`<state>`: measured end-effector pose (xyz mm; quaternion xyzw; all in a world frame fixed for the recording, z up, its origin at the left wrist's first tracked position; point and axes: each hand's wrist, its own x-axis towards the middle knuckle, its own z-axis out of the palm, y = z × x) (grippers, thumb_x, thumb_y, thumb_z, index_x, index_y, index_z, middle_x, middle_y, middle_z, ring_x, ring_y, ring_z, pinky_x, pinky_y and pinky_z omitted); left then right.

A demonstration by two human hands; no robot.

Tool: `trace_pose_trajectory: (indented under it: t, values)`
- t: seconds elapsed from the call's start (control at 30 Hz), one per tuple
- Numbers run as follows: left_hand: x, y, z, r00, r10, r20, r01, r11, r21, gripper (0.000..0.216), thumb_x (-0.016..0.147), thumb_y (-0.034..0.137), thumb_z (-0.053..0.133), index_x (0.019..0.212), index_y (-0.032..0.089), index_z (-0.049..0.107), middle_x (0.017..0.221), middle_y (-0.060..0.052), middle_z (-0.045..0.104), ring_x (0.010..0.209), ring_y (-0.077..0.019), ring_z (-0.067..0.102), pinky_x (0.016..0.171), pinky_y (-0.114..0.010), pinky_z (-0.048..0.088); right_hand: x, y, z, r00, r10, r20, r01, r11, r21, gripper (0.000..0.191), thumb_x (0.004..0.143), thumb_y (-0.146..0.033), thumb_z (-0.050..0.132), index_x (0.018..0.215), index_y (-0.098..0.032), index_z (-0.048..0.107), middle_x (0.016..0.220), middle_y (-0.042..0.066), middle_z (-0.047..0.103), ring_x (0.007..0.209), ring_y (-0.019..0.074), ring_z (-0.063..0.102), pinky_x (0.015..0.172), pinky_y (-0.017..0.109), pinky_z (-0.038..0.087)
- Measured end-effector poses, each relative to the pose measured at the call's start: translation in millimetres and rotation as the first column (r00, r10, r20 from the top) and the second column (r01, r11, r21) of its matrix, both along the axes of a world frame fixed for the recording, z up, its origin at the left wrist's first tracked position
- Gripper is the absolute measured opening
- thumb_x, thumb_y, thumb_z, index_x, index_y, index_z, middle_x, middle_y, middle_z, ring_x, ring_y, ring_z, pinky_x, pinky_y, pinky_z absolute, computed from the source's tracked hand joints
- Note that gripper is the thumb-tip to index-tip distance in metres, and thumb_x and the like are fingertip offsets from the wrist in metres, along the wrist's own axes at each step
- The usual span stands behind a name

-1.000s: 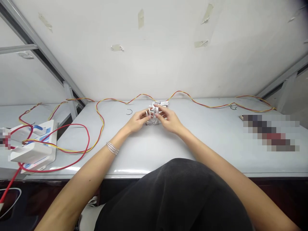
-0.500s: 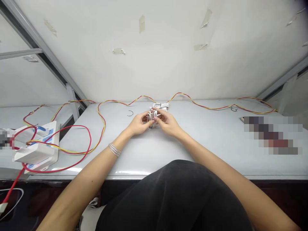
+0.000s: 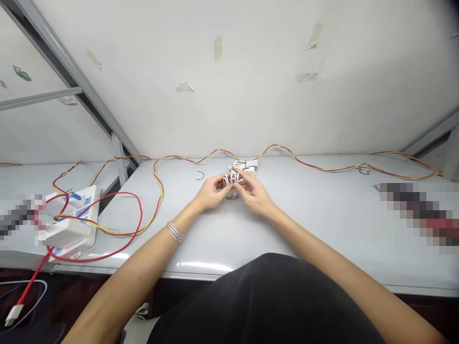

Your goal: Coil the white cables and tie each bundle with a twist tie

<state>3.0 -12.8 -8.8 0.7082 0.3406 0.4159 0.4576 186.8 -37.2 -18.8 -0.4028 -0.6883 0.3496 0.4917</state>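
Between my two hands is a coiled white cable (image 3: 231,179), its loops showing between the fingers. My left hand (image 3: 212,192) grips the coil from the left, thumb at the front. From the right, my right hand (image 3: 254,193) closes on the same coil, with its thumb and fingers around the loops. Just behind it on the table lies another white cable bundle (image 3: 246,166), bound with a dark tie. My fingers hide part of the held coil.
The grey table (image 3: 308,215) meets a white wall (image 3: 258,114). A red-and-yellow wire (image 3: 161,186) snakes along the back to a white power strip (image 3: 91,200) at left. Black wire ties (image 3: 200,175) lie beyond my left hand. A blurred-out object (image 3: 416,205) lies at right.
The view has shifted slightly, so the scene sits a little lower and mostly further right. Both hands still hold the coil, with only small finger movement.
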Motion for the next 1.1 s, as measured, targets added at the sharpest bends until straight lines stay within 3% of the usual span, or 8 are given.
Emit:
trace_pose_trajectory:
  t: [0.27, 0.5, 0.63, 0.77, 0.93, 1.1]
  values:
    - [-2, 1, -10.0, 0.996, 0.050, 0.067, -0.053, 0.998, 0.044, 0.046, 0.087, 0.057, 0.073, 0.109, 0.017, 0.071, 0.103, -0.011, 0.066, 0.095, -0.0240, 0.068, 0.087, -0.038, 0.059, -5, 0, -10.2, 0.997, 0.002, -0.072, -0.004, 0.999, -0.035, 0.051, 0.096, -0.053, 0.064, 0.140, -0.028, 0.067, 0.116, 0.012, 0.065, 0.097, 0.0239, 0.068, 0.084, 0.042, 0.063]
    - [-3, -2, -16.4, 0.999, 0.043, 0.028, -0.044, 0.998, 0.041, 0.053, 0.096, 0.055, 0.062, 0.136, 0.019, 0.065, 0.120, -0.015, 0.067, 0.116, -0.0281, 0.067, 0.105, -0.043, 0.056, -5, 3, -21.2, 0.989, 0.015, -0.147, -0.026, 0.997, -0.074, 0.055, 0.093, -0.058, 0.066, 0.140, -0.028, 0.068, 0.119, 0.012, 0.066, 0.095, 0.0233, 0.069, 0.083, 0.041, 0.063]
    - [-4, -5, -14.9, 0.999, 0.045, -0.014, -0.043, 0.996, 0.083, 0.046, 0.099, 0.053, 0.058, 0.128, 0.020, 0.072, 0.123, -0.016, 0.068, 0.124, -0.0298, 0.064, 0.114, -0.046, 0.050, -3, 0, -20.3, 0.989, 0.003, -0.146, -0.015, 0.997, -0.082, 0.054, 0.093, -0.058, 0.067, 0.139, -0.028, 0.069, 0.112, 0.011, 0.065, 0.094, 0.0238, 0.068, 0.082, 0.041, 0.063]
    - [-4, -7, -13.0, 0.999, 0.037, -0.008, -0.036, 0.995, 0.095, 0.040, 0.100, 0.050, 0.058, 0.115, 0.019, 0.078, 0.116, -0.016, 0.070, 0.115, -0.0279, 0.067, 0.108, -0.043, 0.054, -2, -2, -18.3, 0.988, -0.016, -0.153, 0.000, 0.994, -0.106, 0.053, 0.093, -0.054, 0.068, 0.138, -0.027, 0.070, 0.110, 0.011, 0.064, 0.092, 0.0224, 0.067, 0.082, 0.040, 0.062]
    - [-3, -10, -15.0, 0.997, 0.043, 0.068, -0.047, 0.997, 0.060, 0.044, 0.096, 0.043, 0.067, 0.130, 0.016, 0.073, 0.114, -0.015, 0.072, 0.106, -0.0250, 0.070, 0.095, -0.038, 0.060, -1, -5, -17.6, 0.979, -0.002, -0.206, -0.026, 0.991, -0.135, 0.050, 0.094, -0.055, 0.068, 0.135, -0.028, 0.072, 0.109, 0.010, 0.065, 0.091, 0.0212, 0.068, 0.081, 0.037, 0.062]
    - [-2, -10, -16.0, 0.996, 0.054, 0.077, -0.059, 0.996, 0.066, 0.043, 0.090, 0.039, 0.075, 0.126, 0.015, 0.076, 0.111, -0.014, 0.074, 0.103, -0.0245, 0.071, 0.092, -0.036, 0.061, -1, -8, -17.7, 0.969, 0.002, -0.247, -0.041, 0.988, -0.151, 0.048, 0.093, -0.056, 0.069, 0.133, -0.030, 0.074, 0.105, 0.008, 0.065, 0.089, 0.0212, 0.069, 0.079, 0.037, 0.062]
